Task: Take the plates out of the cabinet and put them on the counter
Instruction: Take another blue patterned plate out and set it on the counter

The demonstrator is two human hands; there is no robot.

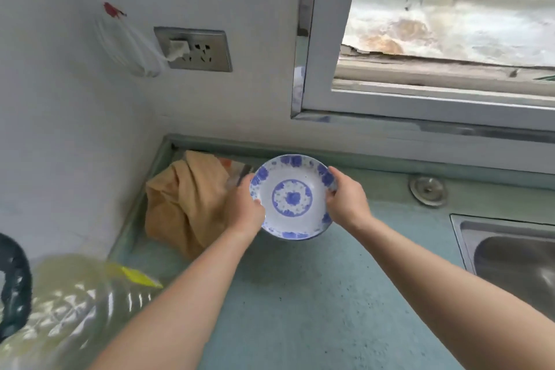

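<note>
A white plate point(292, 197) with blue flower patterns is held over the teal counter point(315, 294), near the back wall. My left hand point(244, 209) grips its left rim, thumb on top. My right hand point(347, 200) grips the right rim the same way. The plate tilts slightly toward me, and whether its underside touches the counter cannot be told. No cabinet is in view.
An orange cloth point(186, 204) lies bunched in the back left corner, just left of the plate. A steel sink point(510, 255) is at the right, with a round metal cap point(428, 189) behind it. A large plastic oil bottle point(60, 309) stands at the lower left. A wall socket point(195, 49) and a window point(435, 39) are above.
</note>
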